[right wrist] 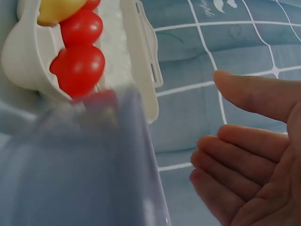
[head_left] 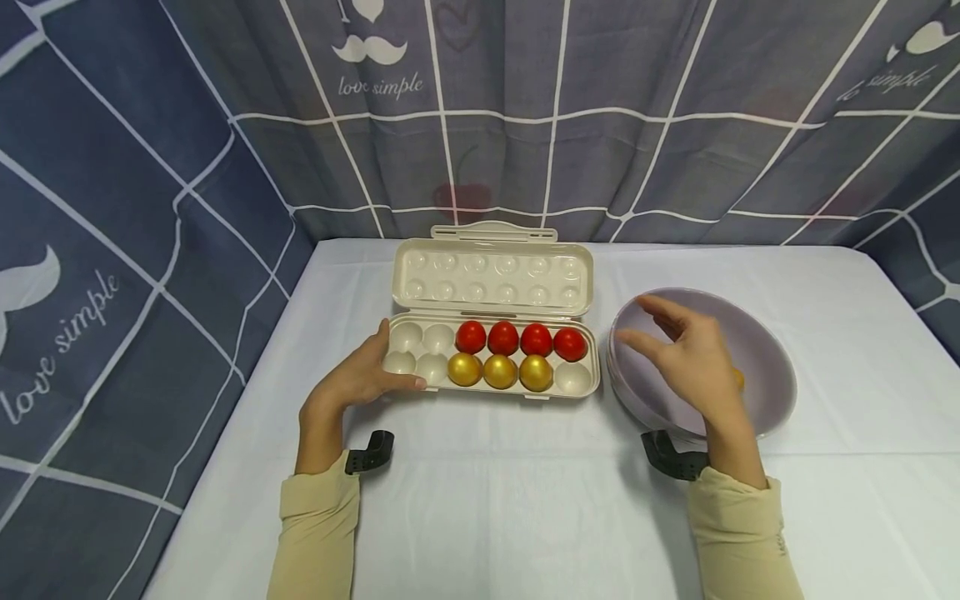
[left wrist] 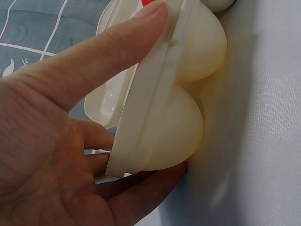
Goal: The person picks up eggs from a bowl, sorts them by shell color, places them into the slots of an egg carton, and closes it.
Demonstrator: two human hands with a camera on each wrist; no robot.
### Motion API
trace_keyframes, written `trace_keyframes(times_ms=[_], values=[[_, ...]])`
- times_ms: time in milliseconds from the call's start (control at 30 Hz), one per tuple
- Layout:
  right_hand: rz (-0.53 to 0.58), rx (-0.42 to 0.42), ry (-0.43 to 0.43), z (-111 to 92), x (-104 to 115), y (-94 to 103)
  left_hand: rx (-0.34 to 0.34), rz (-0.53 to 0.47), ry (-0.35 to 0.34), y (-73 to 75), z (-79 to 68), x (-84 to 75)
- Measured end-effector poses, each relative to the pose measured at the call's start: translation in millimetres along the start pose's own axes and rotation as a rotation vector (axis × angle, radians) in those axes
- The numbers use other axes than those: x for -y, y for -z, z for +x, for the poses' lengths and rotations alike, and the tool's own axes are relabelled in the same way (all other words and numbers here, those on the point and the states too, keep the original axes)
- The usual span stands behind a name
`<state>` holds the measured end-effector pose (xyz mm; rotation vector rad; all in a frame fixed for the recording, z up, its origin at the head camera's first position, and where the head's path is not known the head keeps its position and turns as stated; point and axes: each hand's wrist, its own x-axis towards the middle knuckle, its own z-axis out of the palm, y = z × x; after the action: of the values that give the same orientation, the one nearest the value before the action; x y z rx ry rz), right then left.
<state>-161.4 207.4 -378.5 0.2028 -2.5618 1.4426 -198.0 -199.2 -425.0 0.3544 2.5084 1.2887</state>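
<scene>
A cream plastic egg box [head_left: 491, 279] lies with its lid folded back. Its back row holds several red eggs [head_left: 503, 337], and three gold eggs [head_left: 500, 372] sit in the front row. The left hand [head_left: 360, 371] grips the box's left end, thumb on the front rim and fingers curled round the end, as the left wrist view also shows. Over the lilac bowl [head_left: 765, 350] hovers the right hand [head_left: 693, 358], thumb and fingers spread apart with nothing between them. A small gold piece [head_left: 739, 379] shows in the bowl, mostly hidden behind that hand.
A white cloth [head_left: 495, 500] covers the table. Dark checked curtains [head_left: 510, 158] hang behind it and at the sides. The bowl stands just right of the egg box, its rim close to the box's end. Several cups at the box's left end are unfilled, and one at front right.
</scene>
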Motion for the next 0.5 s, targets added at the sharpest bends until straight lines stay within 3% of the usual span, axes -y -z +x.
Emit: trace_keyframes(times_ms=[300,500], values=[[-0.070,0.028,-0.044,-1,-7,11.9,0.003,0.031,0.022,0.3,-1.3,-0.1],[-0.103,-0.004,-0.154,-6,-11,29.0,0.005,0.036,0.043,-0.4,-0.6,0.1]])
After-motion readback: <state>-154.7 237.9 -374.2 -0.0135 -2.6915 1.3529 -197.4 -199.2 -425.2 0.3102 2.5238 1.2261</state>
